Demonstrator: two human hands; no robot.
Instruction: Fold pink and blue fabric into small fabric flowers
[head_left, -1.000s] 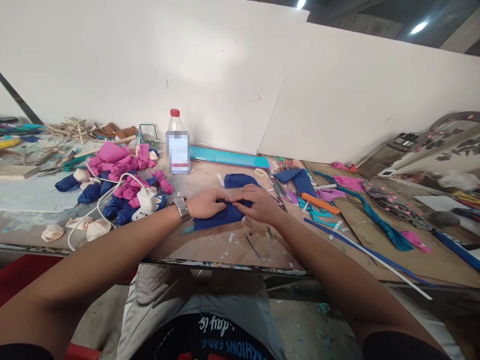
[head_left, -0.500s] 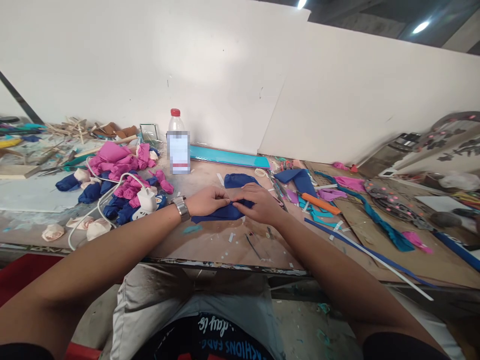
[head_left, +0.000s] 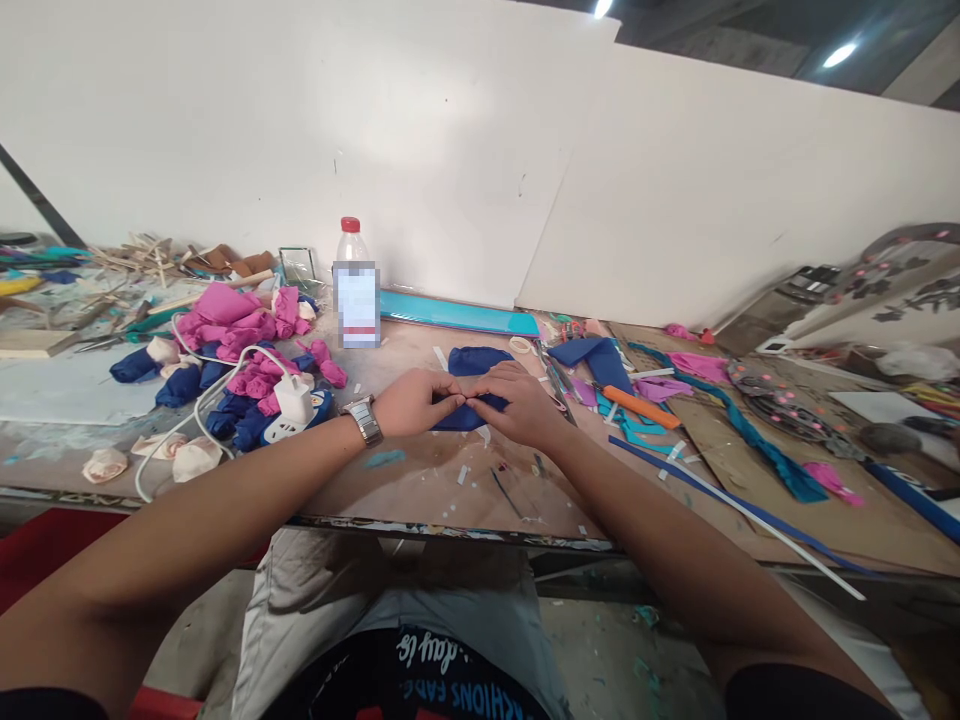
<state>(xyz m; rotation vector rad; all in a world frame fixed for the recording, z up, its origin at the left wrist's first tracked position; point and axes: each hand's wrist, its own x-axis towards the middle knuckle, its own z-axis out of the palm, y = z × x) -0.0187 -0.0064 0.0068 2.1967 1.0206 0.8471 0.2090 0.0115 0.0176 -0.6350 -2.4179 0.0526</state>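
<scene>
Between my hands, low over the table, is a strip of dark blue crepe paper or cloth (head_left: 459, 418); which material I cannot tell. My left hand (head_left: 416, 402), with a metal watch on its wrist, pinches it between thumb and fingers. From the other side my right hand (head_left: 517, 405) pinches the same strip, its thumb tip meeting the left one. Both hands cover much of the strip. Just beyond them lies another dark blue piece (head_left: 478, 360), flat on the table. A beige ring of tape (head_left: 520, 345) sits to its right.
At left, pink and blue crumpled rosettes (head_left: 236, 325) are heaped around a white charger (head_left: 294, 398) and its cable. A red-capped bottle (head_left: 351, 245) stands behind. Rightward lie an orange cutter (head_left: 641, 407), blue scraps (head_left: 592, 355) and a long white strip (head_left: 780, 530).
The blue strip's left end, which stuck out beneath my left wrist, has been drawn in, so less of it shows. My hands stay nearly in place, fingertips closer together.
</scene>
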